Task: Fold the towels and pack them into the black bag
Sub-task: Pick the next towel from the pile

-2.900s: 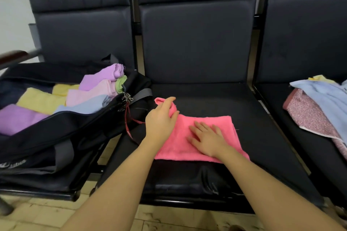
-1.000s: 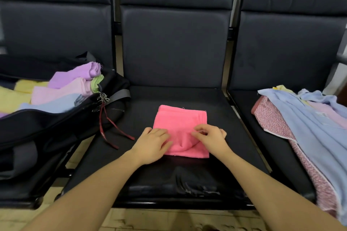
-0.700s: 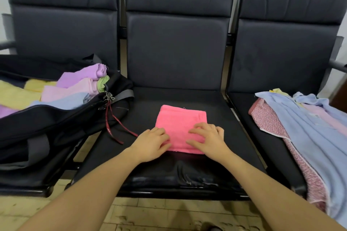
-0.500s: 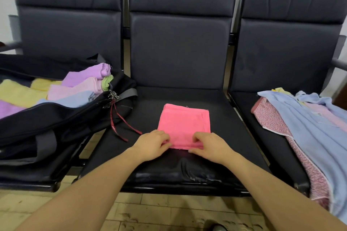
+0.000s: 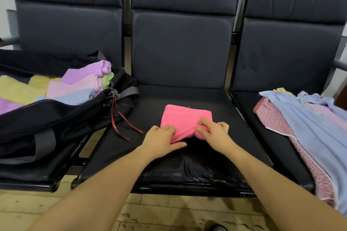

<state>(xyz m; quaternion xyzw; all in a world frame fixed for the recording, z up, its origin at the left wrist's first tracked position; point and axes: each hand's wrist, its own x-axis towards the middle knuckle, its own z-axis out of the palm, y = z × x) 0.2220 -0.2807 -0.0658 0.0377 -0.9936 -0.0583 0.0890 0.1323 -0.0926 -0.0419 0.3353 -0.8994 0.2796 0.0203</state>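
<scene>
A folded bright pink towel (image 5: 185,119) lies on the middle chair seat (image 5: 187,163). My left hand (image 5: 161,139) grips its near left edge, thumb under the cloth. My right hand (image 5: 213,134) pinches the near right edge, and that near edge is lifted off the seat. The open black bag (image 5: 56,118) sits on the left chair, holding several folded towels (image 5: 75,84) in purple, pink, yellow, blue and green.
A pile of unfolded cloths (image 5: 309,127), light blue over a pink patterned one, lies on the right chair seat. A red strap (image 5: 122,120) hangs from the bag's zipper onto the middle seat. Chair backs rise behind; tiled floor lies below.
The long pink towel was folded into a small square. Both hands slid to its near edge and now grip and lift it.
</scene>
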